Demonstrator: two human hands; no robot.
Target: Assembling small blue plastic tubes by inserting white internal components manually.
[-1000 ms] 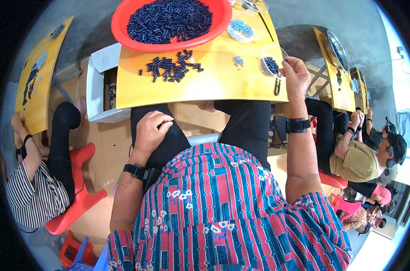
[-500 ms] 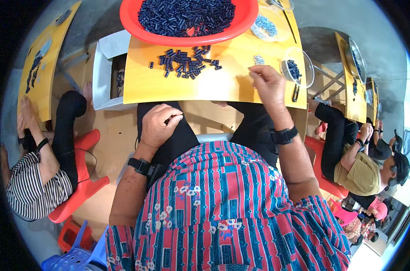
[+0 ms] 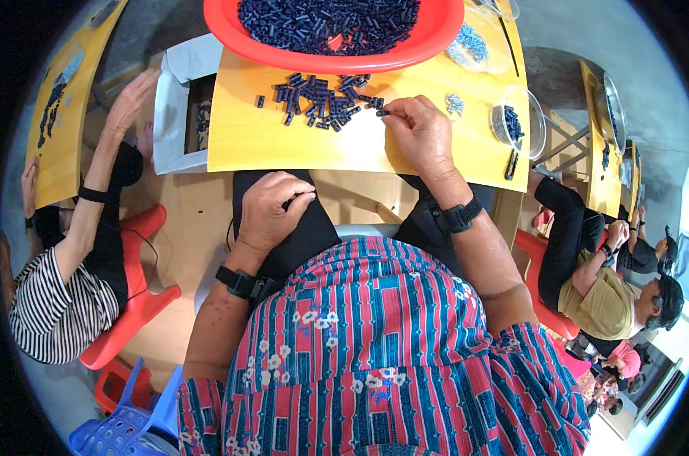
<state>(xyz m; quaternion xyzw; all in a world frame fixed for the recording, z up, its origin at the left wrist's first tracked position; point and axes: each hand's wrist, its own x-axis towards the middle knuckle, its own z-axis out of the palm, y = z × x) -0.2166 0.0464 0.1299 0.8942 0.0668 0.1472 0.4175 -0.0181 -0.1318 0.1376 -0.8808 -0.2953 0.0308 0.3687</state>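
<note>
My right hand (image 3: 420, 133) rests on the yellow table (image 3: 246, 144), its fingertips pinching a small dark blue cylindrical piece (image 3: 382, 113) at the right edge of a loose pile of such pieces (image 3: 322, 99). My left hand (image 3: 272, 213) lies on my left thigh below the table edge, fingers loosely curled, nothing visible in it. A big red tray (image 3: 436, 38) heaped with the same dark pieces stands at the table's far side. Both wrists wear black bands.
A clear bowl (image 3: 519, 121) with a few dark pieces and a small heap of pale bits (image 3: 455, 102) sit right of my hand. A white box (image 3: 177, 106) stands left of the table. A person in stripes (image 3: 63, 296) works at left; others sit at right.
My right hand has come left from the clear bowl to the loose pile and pinched a piece. The left hand has stayed on my thigh.
</note>
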